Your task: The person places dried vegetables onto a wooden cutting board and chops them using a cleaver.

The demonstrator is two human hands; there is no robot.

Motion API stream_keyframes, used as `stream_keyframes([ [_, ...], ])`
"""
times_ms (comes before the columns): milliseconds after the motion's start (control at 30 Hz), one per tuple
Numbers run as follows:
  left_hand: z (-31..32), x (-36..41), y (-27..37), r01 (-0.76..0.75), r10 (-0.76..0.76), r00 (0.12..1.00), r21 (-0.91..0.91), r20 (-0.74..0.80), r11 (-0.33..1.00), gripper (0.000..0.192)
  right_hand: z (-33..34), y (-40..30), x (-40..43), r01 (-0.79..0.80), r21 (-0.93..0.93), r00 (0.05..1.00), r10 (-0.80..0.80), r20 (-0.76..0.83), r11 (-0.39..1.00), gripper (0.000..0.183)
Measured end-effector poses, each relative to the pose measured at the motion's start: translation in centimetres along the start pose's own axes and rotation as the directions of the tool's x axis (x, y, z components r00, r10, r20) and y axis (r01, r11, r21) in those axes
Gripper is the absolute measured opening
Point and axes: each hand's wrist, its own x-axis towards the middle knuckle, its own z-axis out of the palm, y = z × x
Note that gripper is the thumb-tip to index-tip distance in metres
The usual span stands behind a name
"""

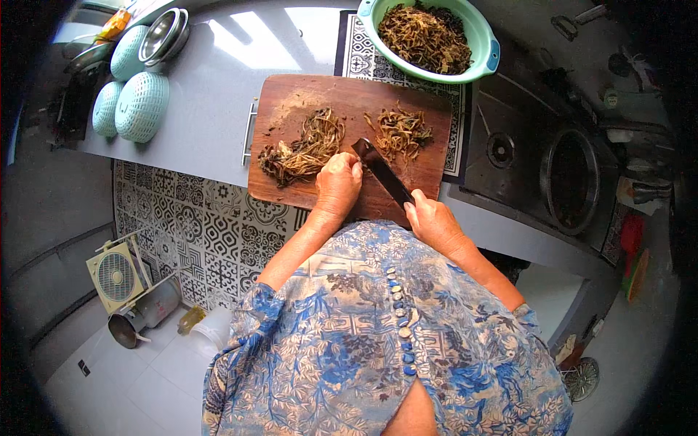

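A wooden cutting board (354, 122) lies on the counter before me. My left hand (339, 182) is curled on the near part of the board, its fingers closed on the end of a bunch of brown, stringy preserved vegetables (319, 136) that trails off to the left. My right hand (438, 224) grips the handle of a dark-bladed cleaver (384, 173), whose far end is close beside my left fingertips. Beyond the blade, on the right half of the board, sits a loose pile of cut pieces (402, 131).
A green basin (482, 68) of chopped vegetables stands at the back on a patterned mat (354, 54). Upturned pale-blue baskets (143, 106) and steel bowls (161, 35) are at the far left. A gas stove (500, 150) with a large pan (571, 182) lies right.
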Motion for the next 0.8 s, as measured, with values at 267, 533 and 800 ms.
stream_keyframes([
  [267,0.1,0.6,0.5,0.07,-0.077,0.994,0.084,0.074,0.994,0.012,0.3,-0.4,0.4,-0.034,-0.032,0.997,0.036,0.062,0.999,0.021],
  [533,0.4,0.6,0.7,0.056,-0.062,0.995,0.083,0.074,0.995,0.012,1.5,-2.3,3.6,-0.094,0.066,0.995,0.096,-0.03,0.993,0.02],
  [800,-0.1,1.3,0.1,0.142,-0.143,0.985,0.013,0.094,0.99,0.016,2.5,-2.4,5.1,-0.108,0.059,0.99,0.112,-0.083,0.992,0.025],
])
